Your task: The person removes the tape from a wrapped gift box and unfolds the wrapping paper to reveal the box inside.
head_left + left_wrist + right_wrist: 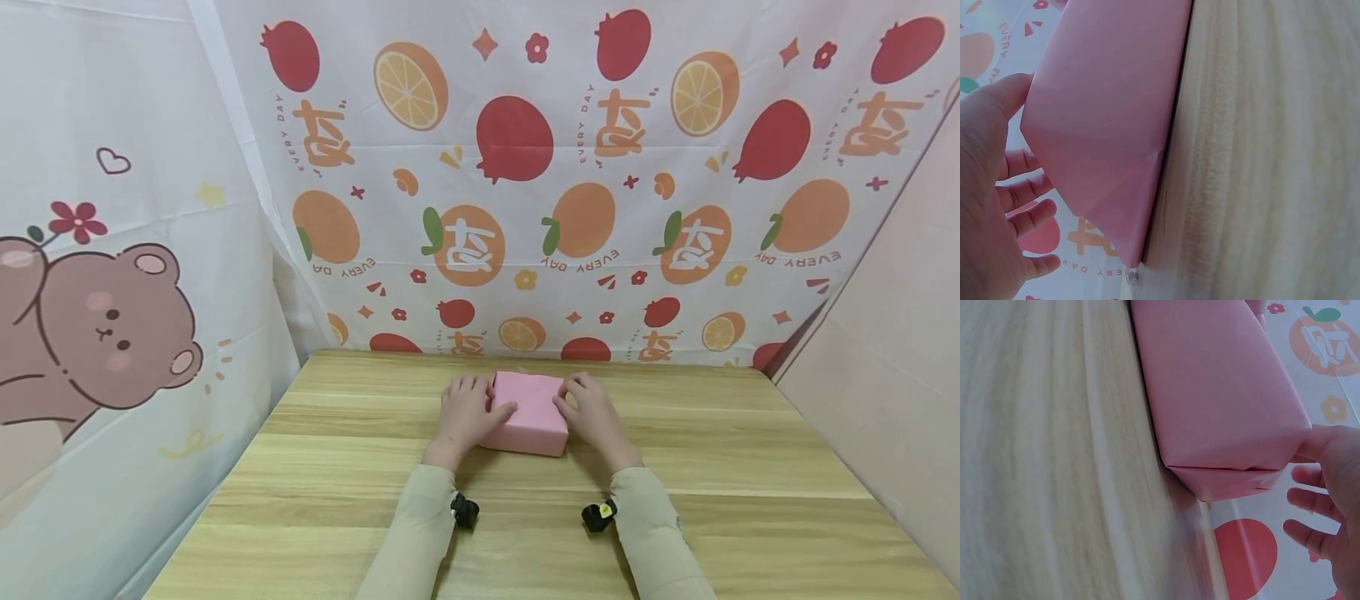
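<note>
A box wrapped in pink paper (528,404) lies on the wooden table in front of the hands. My left hand (467,410) holds its left end, thumb along the top and fingers beside the end. In the left wrist view, paper with slanting creases (1116,219) sticks out at that end, and the lower fingers are spread behind it. At the opposite edge, my right hand (592,412) grips the box with its thumb and bent forefinger. The right wrist view shows a folded paper end flap (1229,482) near the loosely bent other fingers; the thumb tip is hidden behind the corner.
The wooden table (337,500) reaches back to a fruit-print curtain (517,233). A curtain with a bear print (127,333) hangs on the left, and a pale panel (885,358) stands on the right. A small black camera sits on each wrist.
</note>
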Demonstrator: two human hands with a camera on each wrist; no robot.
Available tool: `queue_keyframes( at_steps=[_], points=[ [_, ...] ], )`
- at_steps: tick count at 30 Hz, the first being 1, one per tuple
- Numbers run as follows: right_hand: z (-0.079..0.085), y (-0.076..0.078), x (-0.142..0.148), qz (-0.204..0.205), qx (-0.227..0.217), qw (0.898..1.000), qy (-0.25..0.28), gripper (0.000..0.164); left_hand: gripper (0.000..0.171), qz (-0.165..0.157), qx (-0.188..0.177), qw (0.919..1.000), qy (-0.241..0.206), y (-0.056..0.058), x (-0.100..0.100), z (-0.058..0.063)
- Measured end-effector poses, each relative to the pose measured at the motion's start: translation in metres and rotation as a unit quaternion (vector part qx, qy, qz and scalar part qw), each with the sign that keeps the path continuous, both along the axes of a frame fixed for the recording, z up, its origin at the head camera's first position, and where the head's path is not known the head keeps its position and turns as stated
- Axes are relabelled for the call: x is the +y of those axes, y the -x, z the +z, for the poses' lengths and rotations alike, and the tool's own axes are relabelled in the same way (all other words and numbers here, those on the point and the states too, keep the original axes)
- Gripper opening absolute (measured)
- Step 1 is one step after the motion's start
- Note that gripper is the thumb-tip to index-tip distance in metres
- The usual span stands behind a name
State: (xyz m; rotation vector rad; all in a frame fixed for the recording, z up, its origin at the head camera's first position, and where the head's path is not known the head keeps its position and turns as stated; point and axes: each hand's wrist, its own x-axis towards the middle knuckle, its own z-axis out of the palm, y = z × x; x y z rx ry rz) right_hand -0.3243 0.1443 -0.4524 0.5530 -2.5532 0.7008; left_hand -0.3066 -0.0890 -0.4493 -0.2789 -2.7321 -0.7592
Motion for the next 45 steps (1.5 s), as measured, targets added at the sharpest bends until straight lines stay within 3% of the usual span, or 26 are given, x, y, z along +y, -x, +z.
queue_keyframes(
  at_steps=[9,17,33,45],
  points=[
    [0.000,-0.001,-0.002,-0.007,0.032,0.999,-0.009,0.013,0.048,-0.001,-0.010,0.9999,0.006,-0.001,0.000,0.001],
    [0.000,-0.001,0.001,-0.061,0.052,0.997,-0.015,0.014,0.049,-0.001,-0.016,0.9998,0.007,-0.001,-0.001,0.001],
    [0.000,0.000,0.014,-0.102,0.015,0.995,-0.011,0.012,0.049,-0.004,-0.033,0.9994,-0.013,-0.002,-0.001,0.002],
    [0.001,0.000,0.019,-0.116,0.019,0.993,0.007,0.010,0.067,-0.004,-0.060,0.9977,-0.030,-0.001,-0.001,-0.001]
  ],
)
